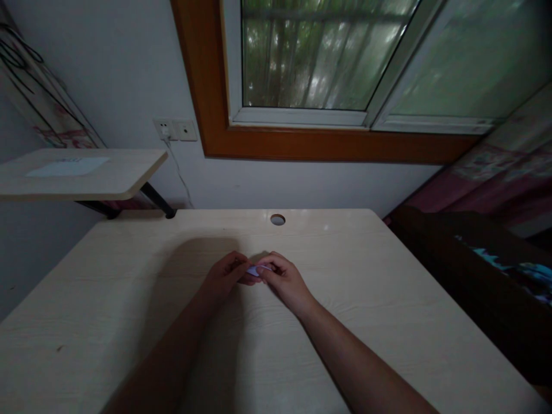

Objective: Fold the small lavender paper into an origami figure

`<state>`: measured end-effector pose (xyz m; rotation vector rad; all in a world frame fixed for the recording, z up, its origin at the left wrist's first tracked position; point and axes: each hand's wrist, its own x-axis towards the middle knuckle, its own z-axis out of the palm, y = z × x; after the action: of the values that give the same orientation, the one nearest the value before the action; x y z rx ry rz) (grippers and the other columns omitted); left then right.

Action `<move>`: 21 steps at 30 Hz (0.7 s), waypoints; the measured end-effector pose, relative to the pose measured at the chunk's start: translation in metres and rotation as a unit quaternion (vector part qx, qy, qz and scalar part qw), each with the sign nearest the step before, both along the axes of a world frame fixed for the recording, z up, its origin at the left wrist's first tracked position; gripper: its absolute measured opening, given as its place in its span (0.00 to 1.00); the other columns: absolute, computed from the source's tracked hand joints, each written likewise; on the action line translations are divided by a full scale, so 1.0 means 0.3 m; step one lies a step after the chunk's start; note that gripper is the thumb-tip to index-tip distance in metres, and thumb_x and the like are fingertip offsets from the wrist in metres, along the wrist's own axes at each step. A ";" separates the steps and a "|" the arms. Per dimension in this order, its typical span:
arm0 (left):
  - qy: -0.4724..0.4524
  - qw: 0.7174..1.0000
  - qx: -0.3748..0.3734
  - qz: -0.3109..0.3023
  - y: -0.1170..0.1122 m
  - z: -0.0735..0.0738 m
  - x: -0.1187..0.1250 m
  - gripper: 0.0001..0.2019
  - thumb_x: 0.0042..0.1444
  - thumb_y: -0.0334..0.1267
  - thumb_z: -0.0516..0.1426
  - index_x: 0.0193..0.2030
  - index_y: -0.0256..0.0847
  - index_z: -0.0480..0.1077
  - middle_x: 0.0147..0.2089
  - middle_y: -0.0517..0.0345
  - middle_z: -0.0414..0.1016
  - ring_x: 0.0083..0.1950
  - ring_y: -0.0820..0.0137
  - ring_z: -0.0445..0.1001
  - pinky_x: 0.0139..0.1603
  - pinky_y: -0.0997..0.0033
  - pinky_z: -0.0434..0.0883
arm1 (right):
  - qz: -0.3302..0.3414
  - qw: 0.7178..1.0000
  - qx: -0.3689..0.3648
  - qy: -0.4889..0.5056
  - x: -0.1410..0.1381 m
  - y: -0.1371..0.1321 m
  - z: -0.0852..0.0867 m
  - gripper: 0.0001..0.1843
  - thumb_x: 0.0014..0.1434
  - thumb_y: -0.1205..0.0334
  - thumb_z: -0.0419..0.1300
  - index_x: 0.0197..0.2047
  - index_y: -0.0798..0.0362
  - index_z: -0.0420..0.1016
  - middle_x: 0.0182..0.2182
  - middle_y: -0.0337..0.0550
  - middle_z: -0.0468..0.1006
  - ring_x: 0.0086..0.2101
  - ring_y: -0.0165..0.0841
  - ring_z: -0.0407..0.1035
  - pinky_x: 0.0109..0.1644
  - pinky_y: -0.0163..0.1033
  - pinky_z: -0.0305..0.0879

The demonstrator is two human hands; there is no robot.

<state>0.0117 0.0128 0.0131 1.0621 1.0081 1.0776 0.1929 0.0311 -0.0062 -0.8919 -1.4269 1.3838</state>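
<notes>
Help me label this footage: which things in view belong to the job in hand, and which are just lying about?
In the job:
Purple item
Left hand and right hand, both holding it

Just about:
Sheet, on the shelf
Plug, in the wall socket

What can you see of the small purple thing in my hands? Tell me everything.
The small purple thing is pale lilac and looks thin; whether it is paper or plastic, I can't tell. Your left hand pinches its left end and your right hand its right, with fingers covering much of it, so its full shape is hidden. It sits over the pale table, nearer you than the round hole; whether it touches the tabletop is unclear.
</notes>
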 end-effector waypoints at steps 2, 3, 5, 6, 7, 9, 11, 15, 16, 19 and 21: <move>0.000 1.000 -0.002 -0.002 0.002 -0.004 -0.001 0.15 0.54 0.47 0.65 0.37 0.37 0.69 0.32 0.57 0.79 0.35 0.64 0.83 0.40 0.66 0.79 | -0.003 1.000 0.004 -0.008 -0.001 0.001 -0.002 0.04 0.56 0.60 0.66 0.35 0.49 0.80 0.29 0.38 0.72 0.29 0.30 0.66 0.34 0.36 0.61; -0.001 1.000 -0.003 -0.003 0.003 -0.006 -0.002 0.15 0.54 0.47 0.65 0.37 0.37 0.69 0.32 0.57 0.79 0.34 0.64 0.83 0.40 0.66 0.79 | -0.006 1.000 0.006 -0.012 -0.002 0.002 -0.003 0.03 0.56 0.60 0.66 0.35 0.49 0.80 0.29 0.38 0.72 0.29 0.30 0.65 0.34 0.36 0.61; -0.004 1.000 -0.003 -0.003 0.006 -0.010 -0.004 0.16 0.53 0.47 0.65 0.37 0.37 0.69 0.32 0.56 0.79 0.34 0.64 0.83 0.40 0.65 0.79 | -0.008 1.000 0.009 -0.014 -0.003 0.002 -0.002 0.04 0.56 0.60 0.66 0.34 0.50 0.80 0.29 0.38 0.72 0.29 0.30 0.65 0.34 0.36 0.60; -0.005 1.000 -0.002 -0.004 0.007 -0.011 -0.004 0.16 0.53 0.47 0.66 0.37 0.37 0.70 0.33 0.56 0.79 0.34 0.64 0.83 0.40 0.65 0.79 | -0.008 1.000 0.011 -0.014 -0.003 0.002 -0.002 0.04 0.56 0.59 0.66 0.34 0.50 0.80 0.29 0.38 0.73 0.29 0.30 0.65 0.34 0.36 0.60; -0.006 1.000 0.000 -0.004 0.008 -0.013 -0.005 0.16 0.53 0.47 0.66 0.37 0.37 0.70 0.33 0.56 0.79 0.35 0.64 0.83 0.40 0.65 0.79 | -0.008 1.000 0.013 -0.013 -0.003 0.002 -0.001 0.04 0.57 0.59 0.66 0.34 0.50 0.80 0.29 0.38 0.73 0.29 0.30 0.65 0.34 0.36 0.60; -0.007 1.000 0.002 -0.005 0.008 -0.015 -0.005 0.16 0.53 0.47 0.65 0.37 0.37 0.70 0.33 0.56 0.79 0.35 0.64 0.83 0.40 0.65 0.79 | -0.005 1.000 0.021 -0.017 -0.001 0.002 0.001 0.05 0.57 0.58 0.66 0.35 0.50 0.80 0.30 0.38 0.73 0.29 0.30 0.65 0.35 0.36 0.60; -0.004 1.000 0.004 -0.005 0.008 -0.016 -0.005 0.16 0.54 0.47 0.65 0.37 0.37 0.69 0.33 0.55 0.80 0.35 0.64 0.83 0.40 0.65 0.79 | -0.004 0.999 0.028 -0.024 0.002 0.003 0.000 0.06 0.58 0.58 0.66 0.36 0.50 0.80 0.30 0.39 0.73 0.29 0.30 0.65 0.35 0.36 0.60; -0.007 1.000 0.007 -0.004 0.010 -0.019 -0.004 0.15 0.54 0.46 0.65 0.38 0.37 0.69 0.34 0.55 0.80 0.35 0.65 0.83 0.39 0.65 0.80 | -0.004 0.999 0.027 -0.029 0.004 0.006 -0.008 0.06 0.58 0.57 0.66 0.36 0.50 0.80 0.31 0.39 0.73 0.30 0.30 0.66 0.35 0.36 0.60; -0.009 1.000 0.007 -0.004 0.010 -0.019 -0.004 0.15 0.54 0.46 0.65 0.38 0.37 0.69 0.34 0.55 0.80 0.35 0.65 0.83 0.39 0.66 0.80 | -0.004 0.999 0.027 -0.029 0.004 0.006 -0.010 0.06 0.58 0.57 0.66 0.36 0.50 0.80 0.31 0.39 0.73 0.30 0.30 0.66 0.35 0.36 0.60; -0.007 1.000 0.006 -0.003 0.010 -0.017 -0.005 0.15 0.54 0.46 0.65 0.37 0.37 0.70 0.34 0.55 0.80 0.34 0.65 0.83 0.39 0.66 0.79 | -0.007 0.999 0.029 -0.029 0.003 0.007 -0.015 0.07 0.58 0.56 0.66 0.37 0.49 0.81 0.32 0.39 0.73 0.30 0.30 0.66 0.35 0.36 0.61; -0.003 1.000 0.005 -0.004 0.008 -0.016 -0.005 0.15 0.54 0.46 0.65 0.37 0.37 0.70 0.34 0.55 0.80 0.34 0.65 0.83 0.40 0.65 0.80 | -0.008 0.999 0.031 -0.029 0.003 0.007 -0.015 0.07 0.58 0.55 0.66 0.37 0.49 0.81 0.32 0.40 0.73 0.30 0.31 0.66 0.35 0.37 0.62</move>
<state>0.0103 0.0153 0.0083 1.0683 0.9940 1.0806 0.1937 0.0332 -0.0106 -0.9076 -1.4946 1.3045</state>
